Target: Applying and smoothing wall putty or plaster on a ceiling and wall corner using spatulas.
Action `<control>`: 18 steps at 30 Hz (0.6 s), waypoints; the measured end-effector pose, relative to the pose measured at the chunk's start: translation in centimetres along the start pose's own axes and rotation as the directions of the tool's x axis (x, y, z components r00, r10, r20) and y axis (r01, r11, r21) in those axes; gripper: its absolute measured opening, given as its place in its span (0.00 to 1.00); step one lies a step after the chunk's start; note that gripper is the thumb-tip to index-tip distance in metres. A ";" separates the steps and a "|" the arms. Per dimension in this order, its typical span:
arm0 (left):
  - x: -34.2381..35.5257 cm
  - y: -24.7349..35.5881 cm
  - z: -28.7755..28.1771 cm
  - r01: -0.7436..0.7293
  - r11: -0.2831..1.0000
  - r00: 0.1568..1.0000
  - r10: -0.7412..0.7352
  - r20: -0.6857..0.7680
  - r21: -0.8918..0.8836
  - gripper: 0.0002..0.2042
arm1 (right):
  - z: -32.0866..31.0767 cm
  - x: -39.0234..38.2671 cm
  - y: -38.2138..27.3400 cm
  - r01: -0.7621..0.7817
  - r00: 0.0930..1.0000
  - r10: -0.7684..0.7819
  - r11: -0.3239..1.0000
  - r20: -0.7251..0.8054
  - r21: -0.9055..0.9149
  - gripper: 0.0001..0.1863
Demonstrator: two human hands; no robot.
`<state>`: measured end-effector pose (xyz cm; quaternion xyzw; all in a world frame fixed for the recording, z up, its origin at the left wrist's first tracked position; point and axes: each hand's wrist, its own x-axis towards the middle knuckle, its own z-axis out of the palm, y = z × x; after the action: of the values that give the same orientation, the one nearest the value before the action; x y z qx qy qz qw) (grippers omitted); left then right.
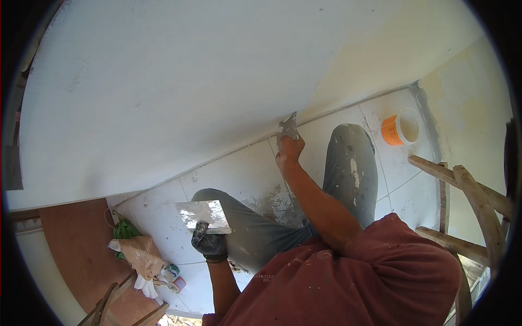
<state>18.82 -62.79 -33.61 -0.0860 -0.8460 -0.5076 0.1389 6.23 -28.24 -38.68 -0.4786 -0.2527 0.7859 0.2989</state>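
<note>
My right hand (290, 150) is bare and closed round a putty knife (287, 128), whose smeared metal blade is at the foot of the white wall (179, 98). In a dark glove, my left hand (209, 242) grips a wide, flat metal plastering blade (204, 215) with white filler on its face. That blade is over my left knee, well apart from the wall. Part of its handle is hidden by my fingers.
An orange-and-white bucket (399, 128) stands on the tiled floor (228, 171) near the right corner. Wooden poles (462, 182) form a frame at the right. A brown bag (142, 252) and small containers (175, 280) lie at the left beside a brown panel (76, 233).
</note>
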 end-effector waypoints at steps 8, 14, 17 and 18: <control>-1.2 -2.6 -0.6 0.185 0.926 0.975 -0.215 -0.054 -0.329 0.19 | 4.0 -10.9 5.8 0.308 0.927 -0.178 0.863 0.330 -0.401 0.36; -1.7 -5.1 -2.0 -0.181 0.890 0.980 0.197 0.007 0.417 0.19 | 6.6 -17.8 6.2 0.295 0.884 -0.081 0.861 0.461 -0.414 0.40; -1.2 -3.5 -1.3 -0.191 0.886 0.978 0.206 0.011 0.423 0.18 | 5.3 -18.4 6.0 0.118 0.857 0.102 0.915 0.505 -0.385 0.37; -1.5 -4.3 -1.2 -0.018 0.970 0.995 -0.007 0.103 0.241 0.22 | 4.8 -18.5 6.4 -0.065 0.880 0.188 0.957 0.435 -0.281 0.33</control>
<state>19.17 -65.89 -37.11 -0.0971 -0.9072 -0.3955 0.1057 7.13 -46.43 -29.94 -0.3304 -0.3840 0.8547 0.1136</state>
